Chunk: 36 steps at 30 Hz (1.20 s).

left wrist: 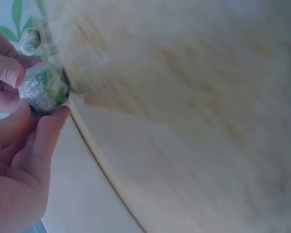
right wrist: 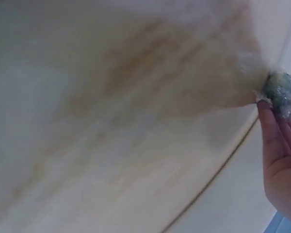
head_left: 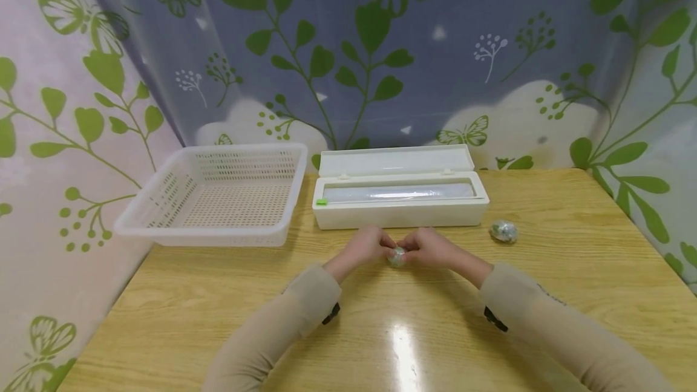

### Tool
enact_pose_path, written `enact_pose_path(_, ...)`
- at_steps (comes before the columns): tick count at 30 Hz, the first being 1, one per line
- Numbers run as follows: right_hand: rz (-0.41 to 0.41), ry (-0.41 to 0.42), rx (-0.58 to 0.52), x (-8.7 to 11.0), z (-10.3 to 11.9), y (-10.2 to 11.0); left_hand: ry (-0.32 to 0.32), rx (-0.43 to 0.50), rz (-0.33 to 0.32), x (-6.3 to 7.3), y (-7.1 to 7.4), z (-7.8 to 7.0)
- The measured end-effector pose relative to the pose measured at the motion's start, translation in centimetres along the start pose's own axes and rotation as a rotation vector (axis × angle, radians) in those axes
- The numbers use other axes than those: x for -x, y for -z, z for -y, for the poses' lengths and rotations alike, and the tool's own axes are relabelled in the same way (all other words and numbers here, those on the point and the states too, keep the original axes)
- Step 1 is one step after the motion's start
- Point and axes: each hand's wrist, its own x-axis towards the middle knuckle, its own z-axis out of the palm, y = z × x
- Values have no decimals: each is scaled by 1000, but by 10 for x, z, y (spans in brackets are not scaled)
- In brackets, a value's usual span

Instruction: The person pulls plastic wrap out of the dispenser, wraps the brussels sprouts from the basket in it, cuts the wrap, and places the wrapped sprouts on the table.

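Between my two hands is a small round bundle (head_left: 396,258), green and whitish inside shiny, crinkled clear plastic wrap. My left hand (head_left: 370,247) pinches it from the left with thumb and fingertips. From the other side, my right hand (head_left: 432,249) grips the same bundle, its fingertips close to the left hand's. The left wrist view shows the wrapped bundle (left wrist: 44,88) close up, with fingers on both sides. A loose bit of film sticks out from the bundle (right wrist: 282,92) in the right wrist view. What lies inside the wrap is blurred.
Just beyond my hands stands a long white cling film box (head_left: 400,216), its lid raised, with a green slider (head_left: 322,202) at the left. A white perforated basket (head_left: 204,237) sits back left. Another wrapped bundle (head_left: 504,231) lies right. A patterned curtain (head_left: 337,47) hangs behind.
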Motion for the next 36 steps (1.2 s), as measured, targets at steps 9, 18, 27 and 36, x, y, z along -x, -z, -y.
enact_pose_path(9,-122,-88,-14,-3,5,-6,13,-10,-55,2,-3,-3)
enact_pose_path(18,-95,-87,-24,0,0,-6,-71,-20,80,5,0,-4)
enact_pose_path(27,-48,-292,-276,-1,0,-4,-44,-12,142,1,-3,-5)
enact_pose_path(36,10,-292,-556,-1,-8,-5,-44,-155,135,-3,-5,-10)
